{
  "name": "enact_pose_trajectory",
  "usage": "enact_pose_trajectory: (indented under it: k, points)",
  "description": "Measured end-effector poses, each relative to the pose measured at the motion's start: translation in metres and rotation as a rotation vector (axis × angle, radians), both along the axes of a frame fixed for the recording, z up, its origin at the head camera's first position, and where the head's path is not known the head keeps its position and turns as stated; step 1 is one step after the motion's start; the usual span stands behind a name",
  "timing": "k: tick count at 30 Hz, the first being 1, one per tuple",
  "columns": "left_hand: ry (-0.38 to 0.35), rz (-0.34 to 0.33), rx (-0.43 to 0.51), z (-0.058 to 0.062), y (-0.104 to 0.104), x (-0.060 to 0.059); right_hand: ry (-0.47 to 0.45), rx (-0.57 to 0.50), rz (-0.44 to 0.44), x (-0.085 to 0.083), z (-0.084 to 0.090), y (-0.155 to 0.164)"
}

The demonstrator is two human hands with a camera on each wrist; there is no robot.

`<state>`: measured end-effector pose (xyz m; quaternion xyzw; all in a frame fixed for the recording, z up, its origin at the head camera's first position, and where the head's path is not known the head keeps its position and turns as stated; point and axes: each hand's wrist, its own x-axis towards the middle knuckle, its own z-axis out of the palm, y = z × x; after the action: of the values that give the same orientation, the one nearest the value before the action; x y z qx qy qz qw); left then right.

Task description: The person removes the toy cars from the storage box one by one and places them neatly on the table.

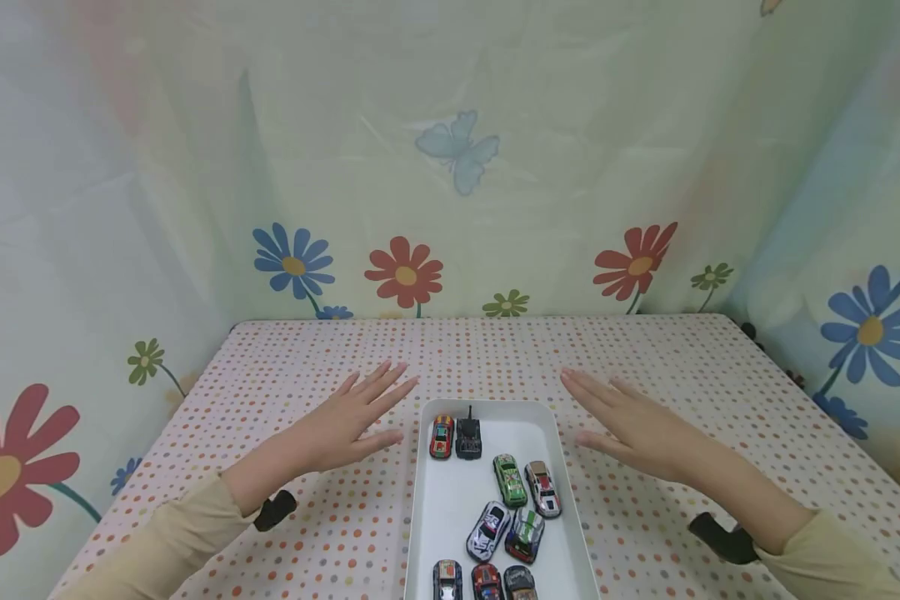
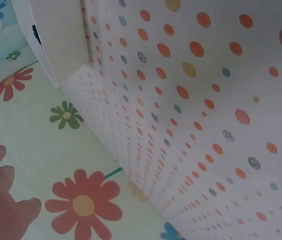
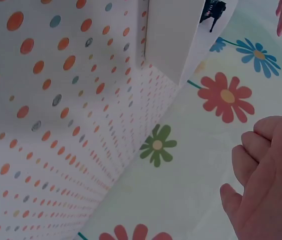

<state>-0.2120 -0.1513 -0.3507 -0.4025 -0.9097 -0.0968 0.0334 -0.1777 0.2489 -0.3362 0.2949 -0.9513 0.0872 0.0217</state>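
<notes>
My left hand (image 1: 348, 427) hovers left of a white tray (image 1: 444, 510), fingers straight and spread, holding nothing. On the tray's other side my right hand (image 1: 633, 427) is held the same way, palm facing inward and nothing in it. Inside the tray lie several toy cars. A red and yellow car (image 1: 442, 437) stands beside a black toy vehicle (image 1: 468, 438) with a thin rod at the far end. Around the middle are a green car (image 1: 510, 480), a white and red car (image 1: 543, 489), a white and purple car (image 1: 488, 532) and a green and black car (image 1: 525, 534).
Near the bottom of the head view, a red car (image 1: 487, 582) sits between two others, cut off by the frame edge. A dotted cloth (image 1: 330, 350) covers the table. Behind it hangs a flowered curtain (image 1: 540, 225). Black wrist straps (image 1: 276, 510) show on both arms.
</notes>
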Motion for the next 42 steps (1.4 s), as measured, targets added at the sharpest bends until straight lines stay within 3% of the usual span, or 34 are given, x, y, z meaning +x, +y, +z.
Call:
enact_pose_trajectory:
  k: [11, 17, 24, 30, 42]
  points:
    - [-0.122, 0.009, 0.076, -0.024, 0.014, 0.000, -0.086, -0.064, 0.010, 0.001, -0.012, -0.012]
    - [-0.250, -0.007, 0.074, -0.035, 0.021, 0.003, -0.124, -0.100, 0.048, 0.001, -0.021, -0.021]
    - [-0.334, -0.036, 0.098, -0.046, 0.020, 0.005, -0.129, -0.091, 0.117, 0.000, -0.028, -0.031]
    - [-0.355, -0.054, 0.116, -0.052, 0.019, 0.005, -0.127, -0.036, 0.174, -0.001, -0.032, -0.040]
    - [-0.409, -0.067, 0.111, -0.050, 0.017, 0.006, -0.233, 0.082, 0.075, 0.005, -0.031, -0.053]
